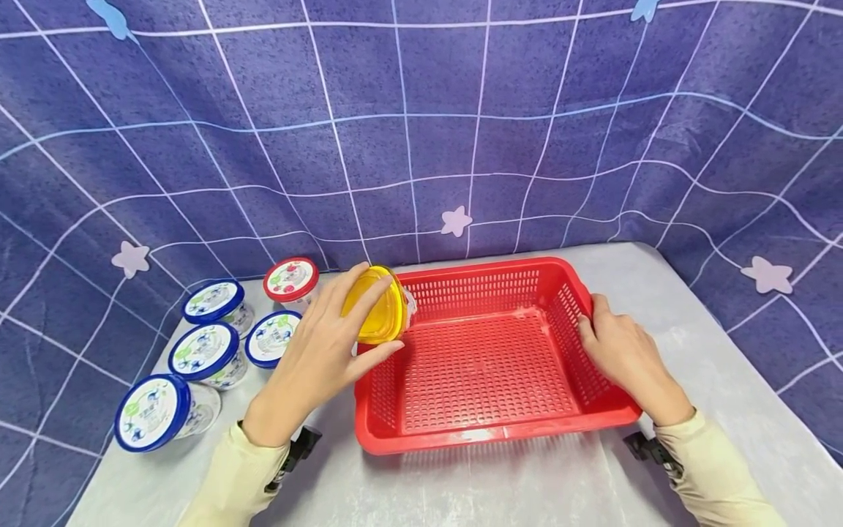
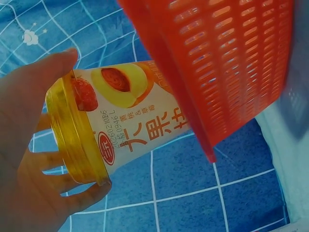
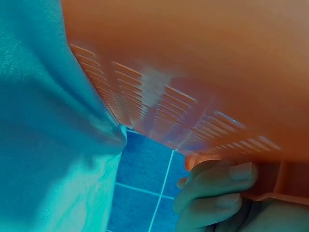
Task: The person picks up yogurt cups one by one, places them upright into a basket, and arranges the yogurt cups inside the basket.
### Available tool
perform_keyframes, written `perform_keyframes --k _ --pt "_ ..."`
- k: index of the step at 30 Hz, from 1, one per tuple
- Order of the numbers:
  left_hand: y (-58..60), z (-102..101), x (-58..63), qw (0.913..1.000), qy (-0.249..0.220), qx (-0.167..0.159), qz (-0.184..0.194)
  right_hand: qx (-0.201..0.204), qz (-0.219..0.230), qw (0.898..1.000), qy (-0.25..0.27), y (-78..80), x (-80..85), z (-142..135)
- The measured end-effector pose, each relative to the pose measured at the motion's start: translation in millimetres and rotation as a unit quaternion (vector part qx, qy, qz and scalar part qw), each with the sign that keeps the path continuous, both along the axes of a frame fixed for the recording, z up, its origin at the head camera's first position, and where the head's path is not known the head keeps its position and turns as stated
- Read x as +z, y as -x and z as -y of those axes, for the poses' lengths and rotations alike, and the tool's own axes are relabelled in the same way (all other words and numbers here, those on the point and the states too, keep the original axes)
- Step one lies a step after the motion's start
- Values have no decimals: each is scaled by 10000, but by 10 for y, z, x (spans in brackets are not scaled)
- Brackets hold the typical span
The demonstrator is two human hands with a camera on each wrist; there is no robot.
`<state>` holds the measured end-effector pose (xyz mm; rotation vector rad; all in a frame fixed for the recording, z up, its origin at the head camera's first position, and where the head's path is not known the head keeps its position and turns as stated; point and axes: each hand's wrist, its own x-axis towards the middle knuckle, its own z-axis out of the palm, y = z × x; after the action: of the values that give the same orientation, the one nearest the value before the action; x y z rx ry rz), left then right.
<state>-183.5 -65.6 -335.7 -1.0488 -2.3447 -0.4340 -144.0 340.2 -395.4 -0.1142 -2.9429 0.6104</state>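
A yogurt cup with a yellow lid point(image 1: 377, 307) is in my left hand point(image 1: 323, 344), tilted on its side over the left rim of a red plastic basket point(image 1: 481, 373). In the left wrist view, thumb and fingers wrap the lid end of the yogurt cup point(image 2: 135, 106), whose label shows a peach and a strawberry. Its far end is hidden behind the basket's wall point(image 2: 227, 53). On the basket's right rim, my right hand point(image 1: 622, 348) grips with the thumb inside. The right wrist view shows curled fingers point(image 3: 212, 193) under the rim.
Several tubs with blue lids point(image 1: 204, 348) stand at the table's left, one tipped toward me. A tub with a red lid point(image 1: 291, 279) stands behind them, near the left hand. A blue gridded cloth point(image 1: 421, 146) hangs behind the grey-white table point(image 1: 461, 490).
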Motion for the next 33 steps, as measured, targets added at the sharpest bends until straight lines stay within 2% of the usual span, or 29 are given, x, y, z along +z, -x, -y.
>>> perform_keyframes --k 8,16,33 --pt "58 -23 -105 9995 -19 -47 307 57 -53 10000 9 21 -3 1" --pt "163 -92 -197 9983 179 -306 459 -1 -31 10000 68 3 2 2" --pt "323 -176 -369 9943 497 -403 855 -25 8 10000 61 5 -12 0"
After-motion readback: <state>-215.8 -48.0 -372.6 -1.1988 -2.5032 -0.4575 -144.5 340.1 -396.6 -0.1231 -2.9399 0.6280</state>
